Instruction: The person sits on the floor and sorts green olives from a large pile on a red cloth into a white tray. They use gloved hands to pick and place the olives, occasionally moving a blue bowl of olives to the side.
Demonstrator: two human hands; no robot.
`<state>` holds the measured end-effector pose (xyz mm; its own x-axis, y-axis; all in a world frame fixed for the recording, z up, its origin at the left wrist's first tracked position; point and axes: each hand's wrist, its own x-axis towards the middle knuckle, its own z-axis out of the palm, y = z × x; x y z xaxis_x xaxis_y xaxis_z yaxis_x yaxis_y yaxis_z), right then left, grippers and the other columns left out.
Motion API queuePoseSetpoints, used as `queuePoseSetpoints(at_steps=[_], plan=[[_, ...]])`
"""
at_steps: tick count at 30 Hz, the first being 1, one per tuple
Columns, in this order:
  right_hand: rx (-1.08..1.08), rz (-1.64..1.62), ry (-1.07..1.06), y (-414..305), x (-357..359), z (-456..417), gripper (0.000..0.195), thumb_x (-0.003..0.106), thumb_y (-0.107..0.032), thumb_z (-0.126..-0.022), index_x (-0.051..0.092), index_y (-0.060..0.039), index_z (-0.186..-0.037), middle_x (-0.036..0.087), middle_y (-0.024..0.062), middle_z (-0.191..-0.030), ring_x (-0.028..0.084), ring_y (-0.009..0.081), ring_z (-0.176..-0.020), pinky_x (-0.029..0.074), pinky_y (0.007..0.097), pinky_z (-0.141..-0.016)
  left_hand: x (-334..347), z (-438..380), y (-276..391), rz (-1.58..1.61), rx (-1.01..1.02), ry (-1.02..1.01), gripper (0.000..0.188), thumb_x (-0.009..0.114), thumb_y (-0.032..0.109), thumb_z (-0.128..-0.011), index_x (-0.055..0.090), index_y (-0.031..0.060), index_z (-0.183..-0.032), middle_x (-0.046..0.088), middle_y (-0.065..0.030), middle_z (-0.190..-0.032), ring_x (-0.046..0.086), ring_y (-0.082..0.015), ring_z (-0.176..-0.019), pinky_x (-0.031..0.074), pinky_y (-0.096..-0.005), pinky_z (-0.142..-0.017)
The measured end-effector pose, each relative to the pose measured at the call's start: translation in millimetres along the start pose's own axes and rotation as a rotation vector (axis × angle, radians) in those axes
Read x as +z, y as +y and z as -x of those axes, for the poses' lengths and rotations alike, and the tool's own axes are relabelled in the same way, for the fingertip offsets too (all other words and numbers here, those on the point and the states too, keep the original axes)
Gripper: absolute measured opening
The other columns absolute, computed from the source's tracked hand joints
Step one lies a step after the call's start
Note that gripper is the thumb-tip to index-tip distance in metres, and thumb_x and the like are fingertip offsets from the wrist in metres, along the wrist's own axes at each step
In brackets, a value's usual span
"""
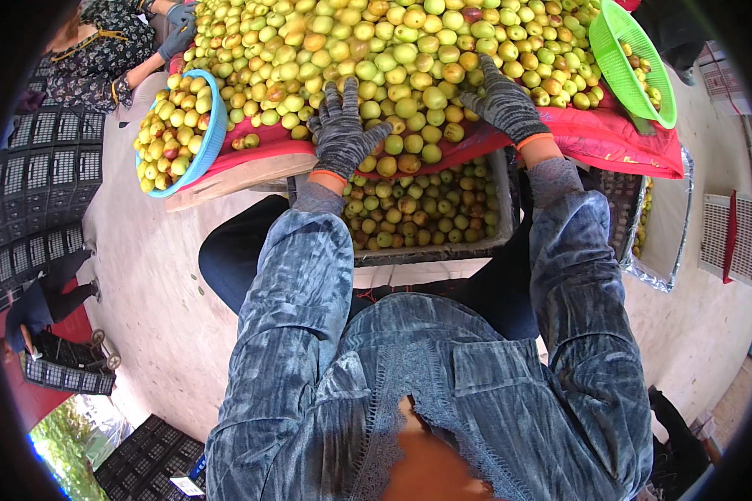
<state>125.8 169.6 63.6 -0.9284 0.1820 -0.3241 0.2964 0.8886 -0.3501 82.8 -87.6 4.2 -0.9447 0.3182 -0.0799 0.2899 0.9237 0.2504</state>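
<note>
A broad heap of green and reddish-brown jujube-like fruits (407,50) covers the table, which is draped in red cloth (608,141). My left hand (344,128), in a grey knit glove with an orange cuff edge, rests at the near edge of the heap with fingers spread. My right hand (507,103), gloved alike, lies against the fruit farther right, fingers apart. Between the two hands, fruits spill over the cloth's edge. Below that edge, between my knees, stands a lined crate (432,252) full of the same fruit. Neither hand grips a fruit.
A blue basket (216,119) of fruit leans at the table's left corner; a green basket (626,62) sits at the right. Beside it below is another lined crate (667,238). Black crates (50,156) are stacked left. A co-worker's gloved hands (178,31) are at upper left.
</note>
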Motion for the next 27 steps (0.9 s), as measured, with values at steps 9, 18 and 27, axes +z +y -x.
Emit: queuePoseSetpoints(at_steps=[9,18,27], plan=[[0.018,-0.035,0.028,0,3,3,0.090,0.063,-0.051,-0.077,0.018,-0.0091,-0.143,0.052,0.0227,-0.123,0.053,0.0368,-0.111,0.043,0.0427,-0.093,9,6,3,-0.071,0.049,0.013,0.097,0.067,0.061,-0.067,0.021,0.0237,-0.144,0.008,-0.0242,-0.147,0.012,-0.0398,-0.136,0.010,-0.0560,-0.108],[-0.052,0.008,0.075,11,10,1,0.083,0.061,-0.047,-0.079,0.021,-0.0119,-0.143,0.056,0.0240,-0.117,0.055,0.0364,-0.108,0.042,0.0431,-0.094,9,7,3,-0.080,0.048,0.003,0.094,0.067,0.060,-0.069,0.022,0.0242,-0.144,0.006,-0.0250,-0.147,0.013,-0.0405,-0.136,0.009,-0.0549,-0.108],[0.056,0.093,0.145,-5,-17,8,0.059,0.056,-0.040,-0.085,0.039,-0.0135,-0.134,0.058,0.0211,-0.110,0.057,0.0351,-0.103,0.044,0.0426,-0.091,15,7,-2,-0.052,0.094,0.025,0.093,0.063,0.062,-0.070,0.020,0.0253,-0.144,0.003,-0.0236,-0.148,0.011,-0.0480,-0.133,0.008,-0.0601,-0.106]])
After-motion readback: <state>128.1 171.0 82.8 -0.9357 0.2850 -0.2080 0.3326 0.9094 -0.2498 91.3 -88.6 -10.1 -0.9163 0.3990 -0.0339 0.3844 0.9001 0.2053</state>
